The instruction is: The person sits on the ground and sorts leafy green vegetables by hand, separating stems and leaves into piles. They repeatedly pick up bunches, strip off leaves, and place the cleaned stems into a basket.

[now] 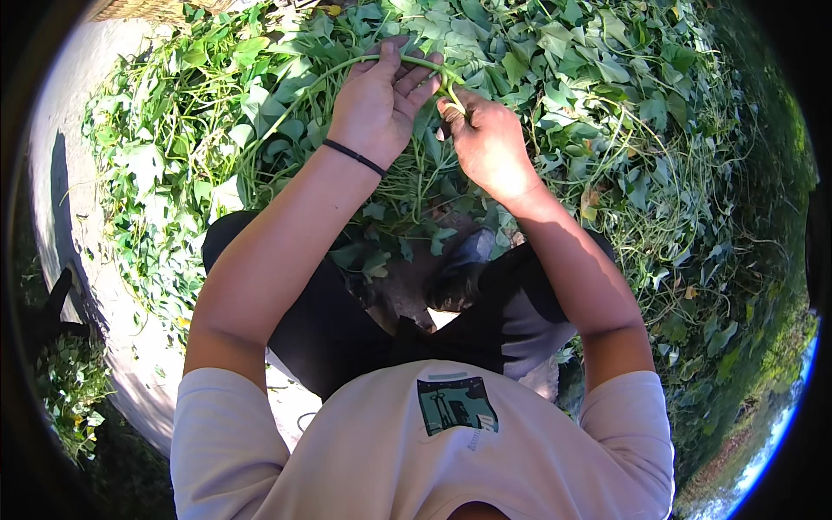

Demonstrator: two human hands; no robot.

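A long green vine stem (311,89) arches across my left hand (380,110), with the thumb laid over it and the fingers behind. The stem runs down to the left into a large heap of leafy green vines (578,78), which look like sweet potato vines. Close to the stem's right end, my right hand (491,140) pinches a thin, pale green stalk (455,97) between thumb and bent forefinger. Dark stains mark the fingertips of that hand. Both hands are above the heap, nearly touching each other.
The heap curves around my bent knees (237,244) and reaches far to the right. A dark shoe (455,279) shows between my legs. Sunlit pale ground (117,260) borders the heap at left, with a smaller leafy clump (71,396) beyond. Woven material (140,9) lies at the upper left.
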